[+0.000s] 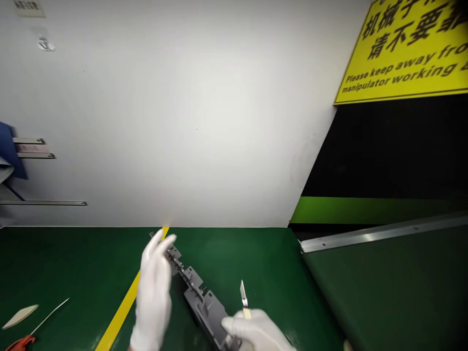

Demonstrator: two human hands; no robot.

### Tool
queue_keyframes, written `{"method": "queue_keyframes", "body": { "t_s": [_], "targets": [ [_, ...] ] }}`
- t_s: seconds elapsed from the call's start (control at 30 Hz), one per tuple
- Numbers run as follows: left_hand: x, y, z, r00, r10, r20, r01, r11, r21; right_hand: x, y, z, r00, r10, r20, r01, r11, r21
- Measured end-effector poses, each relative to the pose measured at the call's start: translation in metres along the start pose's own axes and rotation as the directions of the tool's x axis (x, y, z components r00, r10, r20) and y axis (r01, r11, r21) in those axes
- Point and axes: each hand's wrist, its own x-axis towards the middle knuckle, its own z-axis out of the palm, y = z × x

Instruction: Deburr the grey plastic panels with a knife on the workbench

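Note:
My right hand (258,329), in a white glove, is closed around the pale handle of a craft knife (243,295), its blade pointing up and away. The thumb overlaps the near end of a long grey plastic part (208,309); whether it presses on the part I cannot tell. This part has several tabs and slots along its length and runs diagonally from lower right to upper left. At its far end my left hand (153,287), also white-gloved, has its fingers stretched out and slightly apart. Those fingers overlap the part, with contact unclear.
The green work surface (91,258) carries a yellow stripe (119,312). A pale pointed tool (20,316) and a thin rod with an orange-red handle (22,342) lie at left. A metal-edged conveyor belt (395,287) rises at right, below a yellow sign (405,53). Behind stands a white wall (183,112).

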Motion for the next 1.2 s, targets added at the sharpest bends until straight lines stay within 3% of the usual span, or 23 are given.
{"method": "queue_keyframes", "body": {
  "t_s": [0.03,0.07,0.1,0.13,0.27,0.33,0.4,0.5,0.63,0.7,0.83,0.93,1.03,1.1,1.2],
  "targets": [
    [-0.017,0.015,-0.001,0.975,0.168,0.143,-0.173,0.985,0.026,-0.002,-0.013,0.003,0.994,0.031,0.102,-0.037,0.998,0.058],
    [-0.029,0.027,0.000,0.924,0.278,0.261,-0.294,0.956,0.023,-0.004,-0.026,0.005,0.982,0.044,0.182,-0.064,0.992,0.107],
    [-0.034,0.037,0.002,0.884,0.320,0.341,-0.346,0.938,0.017,-0.006,-0.038,0.008,0.967,0.056,0.247,-0.094,0.985,0.144],
    [-0.034,0.044,0.005,0.872,0.311,0.378,-0.341,0.940,0.015,-0.008,-0.048,0.010,0.955,0.069,0.287,-0.122,0.978,0.171],
    [0.017,0.060,0.020,0.954,0.029,0.297,-0.017,0.999,-0.040,0.000,-0.084,0.018,0.934,0.043,0.354,-0.166,0.931,0.325],
    [0.051,0.063,0.027,0.941,-0.094,0.325,0.166,0.966,-0.199,0.009,-0.105,0.021,0.936,-0.065,0.347,-0.097,0.897,0.432],
    [0.078,0.061,0.033,0.917,-0.161,0.365,0.302,0.879,-0.370,0.018,-0.125,0.024,0.925,-0.157,0.347,-0.038,0.869,0.494],
    [0.092,0.042,0.045,0.883,-0.256,0.395,0.440,0.746,-0.500,0.031,-0.139,0.026,0.914,-0.194,0.356,-0.024,0.851,0.525],
    [0.076,-0.003,0.064,0.728,-0.489,0.481,0.684,0.567,-0.459,0.050,-0.114,0.026,0.944,-0.115,0.311,-0.063,0.859,0.508],
    [0.065,-0.023,0.071,0.684,-0.533,0.499,0.730,0.510,-0.456,0.060,-0.094,0.026,0.963,-0.110,0.247,-0.021,0.881,0.472],
    [0.059,-0.047,0.077,0.681,-0.510,0.525,0.731,0.508,-0.456,0.070,-0.063,0.023,0.972,-0.151,0.181,0.081,0.935,0.344],
    [0.062,-0.055,0.077,0.677,-0.450,0.582,0.728,0.522,-0.444,0.062,-0.041,0.008,0.990,-0.139,0.037,0.139,0.990,0.021],
    [0.067,-0.064,0.076,0.672,-0.487,0.558,0.738,0.504,-0.449,0.032,-0.016,-0.014,0.993,-0.109,-0.042,0.093,0.956,-0.280],
    [0.069,-0.071,0.077,0.676,-0.510,0.532,0.736,0.498,-0.458,0.004,-0.007,-0.026,0.996,-0.087,-0.021,0.072,0.915,-0.397],
    [0.071,-0.077,0.080,0.685,-0.489,0.541,0.728,0.479,-0.490,-0.034,-0.012,-0.030,0.992,-0.118,0.052,0.127,0.819,-0.560]
  ]
}}
